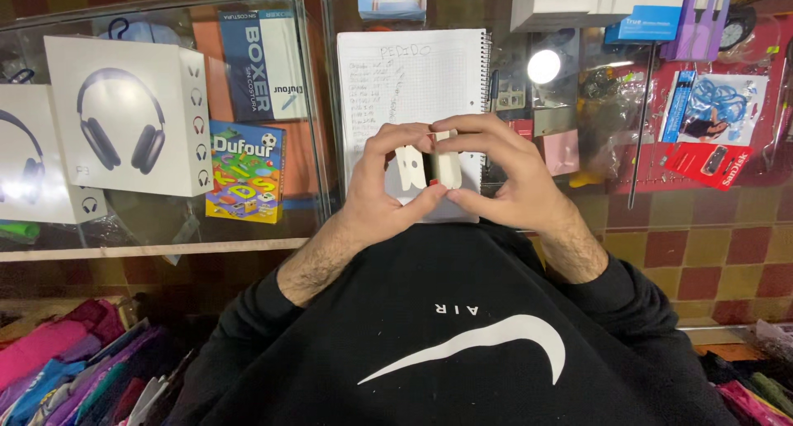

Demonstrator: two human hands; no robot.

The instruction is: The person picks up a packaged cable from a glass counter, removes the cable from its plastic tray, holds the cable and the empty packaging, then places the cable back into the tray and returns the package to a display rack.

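Seen from above, we find both of the person's hands meeting over a glass counter [165,236], jointly pinching a small white case [446,168] with a red detail at its middle. The left hand [388,186] curls in from the left, its thumb under the case and its fingers [405,133] arched over the top; the right hand [504,182] mirrors it from the other side, fingertips pressed on the upper edge and thumb at the lower edge. Neither hand is spread; both are closed around the case, which sits upright between them, just above a spiral notebook [409,71] of squared paper lying on the glass. Black sleeves run back from both wrists to a black sweatshirt [462,335] that fills the lower frame. To the left we see 2 white headphone boxes, the nearer one [124,116] resting on the counter and the other [33,161] cut off at the edge, with a colourful box [244,174] and a blue-and-white box [260,62] beside them. At right, small packaged accessories [710,120] lie on a red surface, and bright folded fabrics [66,368] crowd the lower left corner.
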